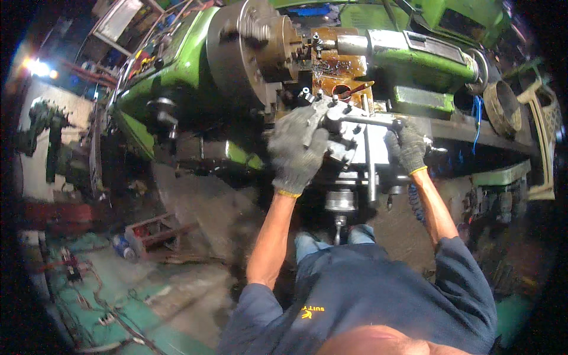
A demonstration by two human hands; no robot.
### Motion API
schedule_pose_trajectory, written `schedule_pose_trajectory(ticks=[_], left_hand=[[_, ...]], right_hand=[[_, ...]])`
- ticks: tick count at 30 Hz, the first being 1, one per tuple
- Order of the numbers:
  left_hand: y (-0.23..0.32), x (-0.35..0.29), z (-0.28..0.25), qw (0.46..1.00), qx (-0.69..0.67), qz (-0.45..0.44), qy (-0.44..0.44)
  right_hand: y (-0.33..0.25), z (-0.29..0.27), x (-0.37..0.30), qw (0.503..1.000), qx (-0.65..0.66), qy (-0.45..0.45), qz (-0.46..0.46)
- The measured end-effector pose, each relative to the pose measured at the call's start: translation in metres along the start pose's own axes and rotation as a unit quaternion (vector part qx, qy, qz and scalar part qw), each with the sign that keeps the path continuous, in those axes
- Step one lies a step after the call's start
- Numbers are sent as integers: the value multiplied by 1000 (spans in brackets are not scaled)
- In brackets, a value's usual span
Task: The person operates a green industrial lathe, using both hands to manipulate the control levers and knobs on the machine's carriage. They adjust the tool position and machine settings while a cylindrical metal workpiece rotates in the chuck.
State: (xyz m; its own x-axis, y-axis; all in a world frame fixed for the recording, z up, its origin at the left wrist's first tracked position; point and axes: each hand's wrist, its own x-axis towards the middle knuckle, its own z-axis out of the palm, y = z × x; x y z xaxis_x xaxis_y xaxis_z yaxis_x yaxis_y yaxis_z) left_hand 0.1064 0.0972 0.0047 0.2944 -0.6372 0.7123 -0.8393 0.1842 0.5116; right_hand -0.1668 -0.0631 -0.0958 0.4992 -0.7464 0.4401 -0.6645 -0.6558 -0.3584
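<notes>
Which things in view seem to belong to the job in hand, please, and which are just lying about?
Likely part of the job: metal lever in the right grip, tool post by the left grip, green lathe.

Seemingly lying about: reddish crate, bluish container beside it, large metal ring.

To the left a bright lamp [39, 67] is glaring; lower down, a reddish crate [158, 239] is sitting beside a blue-and-white container [124, 247]. Over right, a thick ring [492, 110] is resting near a pale frame [542, 142].
</notes>
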Motion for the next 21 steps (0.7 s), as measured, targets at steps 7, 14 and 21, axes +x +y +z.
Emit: schedule_pose_trajectory(ticks=[7, 14, 21], left_hand=[[-182, -149, -59, 932, -39, -358, -32], [-405, -378, -88, 451, -394, -798, 76], [-381, -313, -60, 571, -345, -744, 44]], right_hand=[[-1, 16, -6, 999, -31, 22, 34], [1, 21, -7, 995, -32, -26, 93], [-23, 10, 8, 988, -106, -55, 98]])
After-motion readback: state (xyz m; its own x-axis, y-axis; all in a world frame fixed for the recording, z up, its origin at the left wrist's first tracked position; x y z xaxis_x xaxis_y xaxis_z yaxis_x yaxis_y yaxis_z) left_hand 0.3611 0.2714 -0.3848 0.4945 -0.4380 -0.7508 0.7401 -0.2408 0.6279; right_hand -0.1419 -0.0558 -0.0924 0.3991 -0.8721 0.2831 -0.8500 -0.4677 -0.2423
